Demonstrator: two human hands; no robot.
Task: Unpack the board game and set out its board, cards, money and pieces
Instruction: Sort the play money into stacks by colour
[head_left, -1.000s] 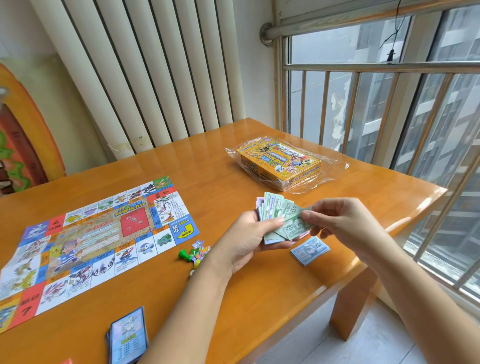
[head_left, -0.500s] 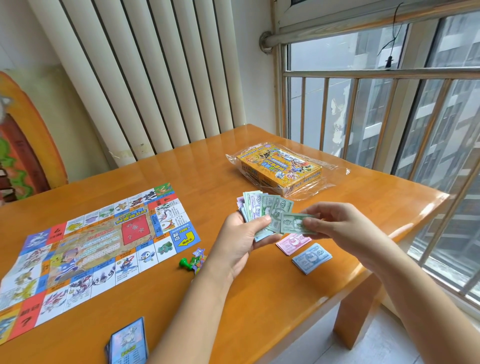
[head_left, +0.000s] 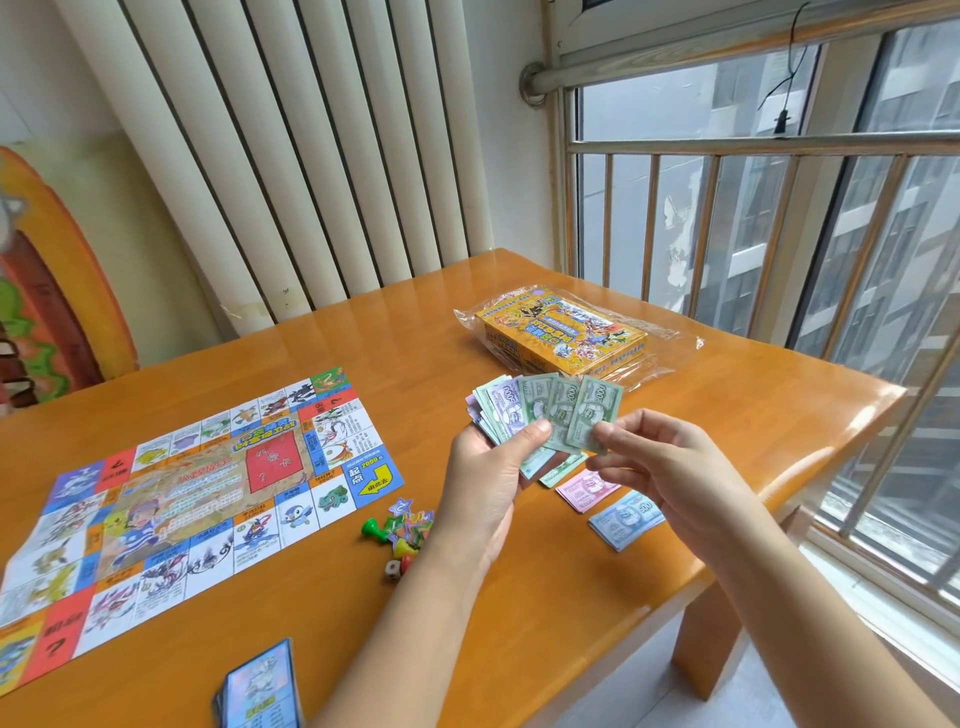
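Since half a second ago my right hand (head_left: 670, 467) has come back in from the side, and it now meets the money I hold instead of drawing a green note away from it. My left hand (head_left: 488, 483) grips a fan of green and purple paper money notes (head_left: 540, 410), fingers curled behind and thumb pressed across the front. My right hand pinches the lower corner of the rightmost green note (head_left: 595, 410) between thumb and forefinger, the other fingers loosely bent.

Just under both hands, on the glossy orange wooden counter (head_left: 519, 623), lie a small pile of pink notes (head_left: 587, 488) and, nearer my right wrist, a pile of blue notes (head_left: 626, 519). A green note edge (head_left: 563, 467) shows below my left hand beside the pink pile; I cannot tell whether it lies on the counter or hangs from the fan.

Beyond my hands sits the yellow cardboard game box (head_left: 561, 338) on its clear plastic wrapper (head_left: 670, 348). Left of my left hand the colourful paper game board (head_left: 197, 499) lies flat and unfolded. Between it and my left wrist sits a cluster of small plastic playing pieces (head_left: 402, 527), a green pawn (head_left: 373, 529) among them, with a small die (head_left: 392, 571) just beside. By my left forearm is a stack of blue-backed cards (head_left: 260, 691).
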